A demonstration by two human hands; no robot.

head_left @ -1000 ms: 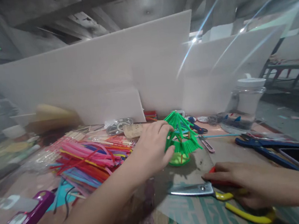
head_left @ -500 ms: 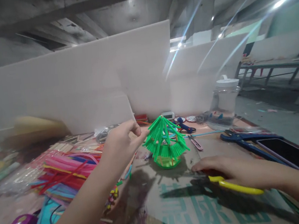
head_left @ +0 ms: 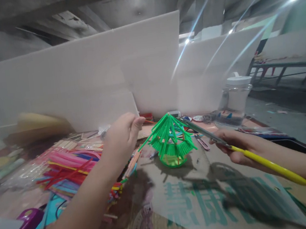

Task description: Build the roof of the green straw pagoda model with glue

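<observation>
A small green model with a cone-shaped roof of thin green strips stands upright on the sheet at the table's middle. My left hand is closed in a pinch just left of the roof; what its fingertips hold is too small to make out. From the right, my right hand grips yellow-handled pliers, whose long metal jaws reach the roof near its peak. One long green strip slants down to the left from the roof, below my left hand.
Colourful pipe cleaners lie at left, near a purple glue gun. A pink cutter lies right of the model. Behind stand a clear bottle and white boards. A protractor is in front.
My right hand has lifted the pliers from low over the sheet up to the roof's top. My left hand has shifted slightly up, and the view has shifted a little.
</observation>
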